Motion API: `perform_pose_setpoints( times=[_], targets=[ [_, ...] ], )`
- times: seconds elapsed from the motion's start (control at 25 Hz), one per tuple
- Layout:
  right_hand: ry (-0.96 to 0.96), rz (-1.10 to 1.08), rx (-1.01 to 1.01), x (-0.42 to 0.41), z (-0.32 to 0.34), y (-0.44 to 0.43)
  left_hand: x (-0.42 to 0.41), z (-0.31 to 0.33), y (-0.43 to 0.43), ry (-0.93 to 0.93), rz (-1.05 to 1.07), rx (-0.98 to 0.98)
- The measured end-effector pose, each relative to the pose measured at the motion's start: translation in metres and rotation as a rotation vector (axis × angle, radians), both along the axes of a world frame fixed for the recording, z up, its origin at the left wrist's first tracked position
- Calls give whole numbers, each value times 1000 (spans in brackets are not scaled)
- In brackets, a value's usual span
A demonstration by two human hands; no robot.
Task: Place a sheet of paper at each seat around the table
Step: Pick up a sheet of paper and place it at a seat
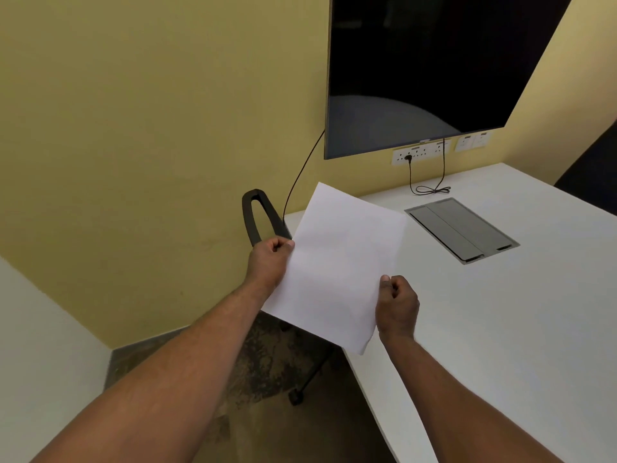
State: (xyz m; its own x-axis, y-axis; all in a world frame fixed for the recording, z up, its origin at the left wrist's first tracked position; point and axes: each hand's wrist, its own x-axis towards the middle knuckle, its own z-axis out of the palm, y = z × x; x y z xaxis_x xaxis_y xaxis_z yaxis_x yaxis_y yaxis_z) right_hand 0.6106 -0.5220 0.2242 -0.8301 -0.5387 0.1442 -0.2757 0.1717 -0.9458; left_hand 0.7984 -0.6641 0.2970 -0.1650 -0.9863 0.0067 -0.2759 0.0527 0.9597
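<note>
Now | sheet of paper (337, 262) between hands | left hand (270, 262), right hand (397, 305) pinching opposite edges

Two bare forearms and hands (270, 262), seemingly sleeveless, ringless.

White sheet of paper (337, 262) pinched at its edges by left hand (270, 262) and right hand (397, 305), over the near corner of white table (500, 329), grey cable hatch (462, 228) in the tabletop beyond the sheet, black screen (427, 68) on the wall above the table's far edge, dark chair armrest (258, 217) just left of the table.
</note>
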Motion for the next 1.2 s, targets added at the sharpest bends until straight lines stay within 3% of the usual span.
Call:
perform_pose_setpoints(
  times=[0.64, 1.04, 1.2],
  targets=[
    [-43, -333, 51, -45, -37, -147, -135, -21, -225, -198, -383, -94],
    [-264, -358, 108, -121, -111, -207, -232, -99, -292, -375, -450, -62],
    [-407, -346, 127, -145, -146, -227, -265, -138, -309, -555, -485, -56]
  ],
)
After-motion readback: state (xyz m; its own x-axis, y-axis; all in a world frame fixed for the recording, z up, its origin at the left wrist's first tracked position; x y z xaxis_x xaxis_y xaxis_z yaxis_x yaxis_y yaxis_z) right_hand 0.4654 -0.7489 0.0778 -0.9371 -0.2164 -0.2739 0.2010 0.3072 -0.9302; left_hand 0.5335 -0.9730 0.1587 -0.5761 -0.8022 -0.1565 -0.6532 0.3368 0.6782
